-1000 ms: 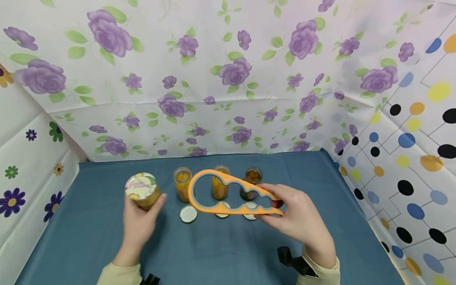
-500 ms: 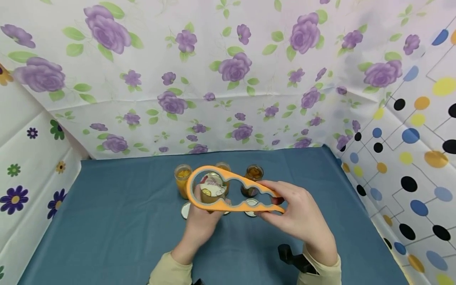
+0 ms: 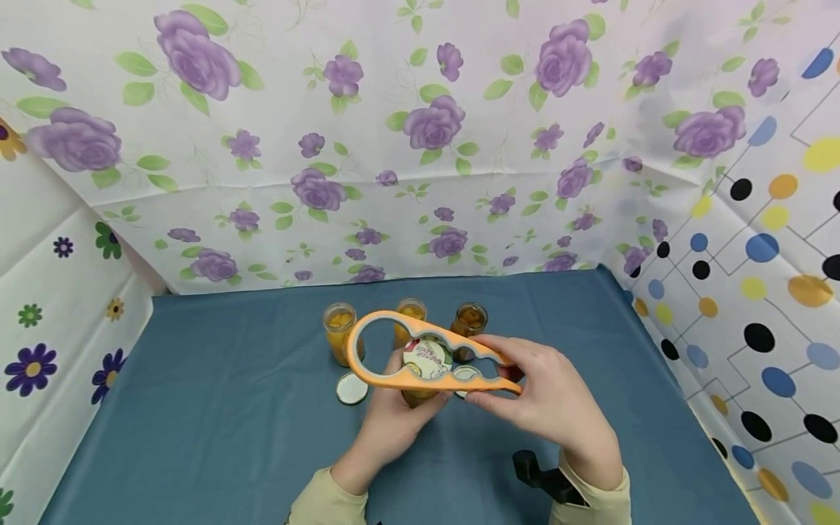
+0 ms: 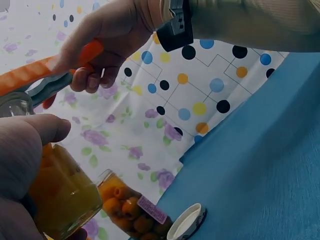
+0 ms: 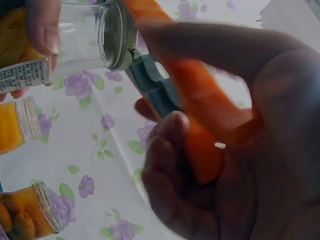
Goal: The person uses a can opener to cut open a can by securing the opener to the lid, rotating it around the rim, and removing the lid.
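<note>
My left hand (image 3: 387, 423) grips a glass jar (image 4: 67, 195) of orange-yellow pieces in liquid, fingers and thumb wrapped round its side. Its printed lid (image 3: 426, 357) is on and faces up towards the head camera. My right hand (image 3: 547, 386) holds the handle ends of an orange jar opener (image 3: 403, 379) with a scalloped grey lining. In the head view, the lid shows between the opener's two arms, in a middle notch. The right wrist view has the jar's lid rim (image 5: 120, 37) right at the opener's grey lining (image 5: 155, 87).
Behind the hands stand three lidless jars: a yellow-filled one (image 3: 339, 339), another yellow one (image 3: 402, 337) partly covered by the opener, and one of brown round fruit (image 3: 469, 328). A loose lid (image 3: 351, 389) lies before the left jar, another (image 3: 466, 372) before the right one.
My left hand has carried the lidded jar from the left to the middle, and its lid now shows between the opener's arms. The right hand and opener have barely moved.
</note>
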